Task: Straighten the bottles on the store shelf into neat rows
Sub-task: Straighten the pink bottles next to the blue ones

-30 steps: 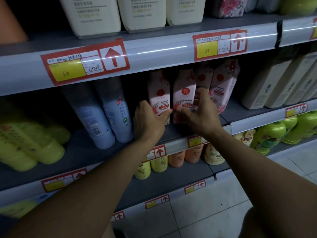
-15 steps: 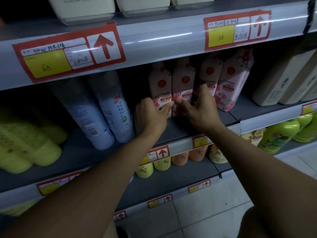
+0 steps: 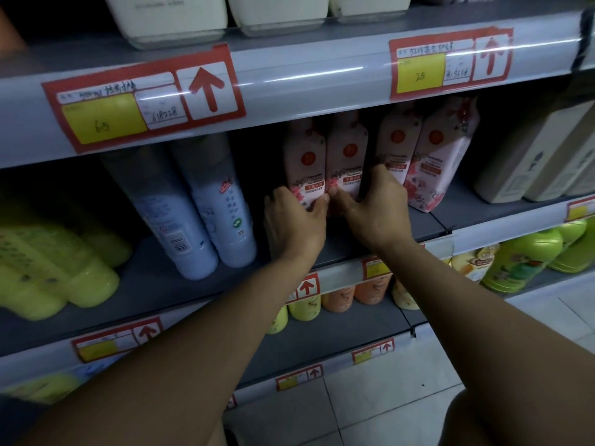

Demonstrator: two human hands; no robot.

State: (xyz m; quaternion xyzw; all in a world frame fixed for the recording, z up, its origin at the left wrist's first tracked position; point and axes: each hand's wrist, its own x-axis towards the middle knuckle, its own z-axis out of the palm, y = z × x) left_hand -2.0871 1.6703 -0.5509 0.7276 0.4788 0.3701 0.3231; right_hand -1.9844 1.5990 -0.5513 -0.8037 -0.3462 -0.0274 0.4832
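Left hand (image 3: 294,220) and right hand (image 3: 375,210) on middle shelf (image 3: 370,246), each grip clamped on one pink bottle: left pink bottle (image 3: 306,162), right pink bottle (image 3: 346,156), side by side, upright. Pair beyond, pink bottles (image 3: 421,156), leans; likely still to straighten. Readable: "Conditioner" faintly; price tags (image 3: 141,101) "65", "25".

Both bare forearms reach up from the bottom of the frame toward its centre, converging. The left hand (image 3: 294,225) and right hand (image 3: 375,212) sit side by side, backs to the camera, thumbs nearly touching, fingers curled forward in a grip around pink bottles.
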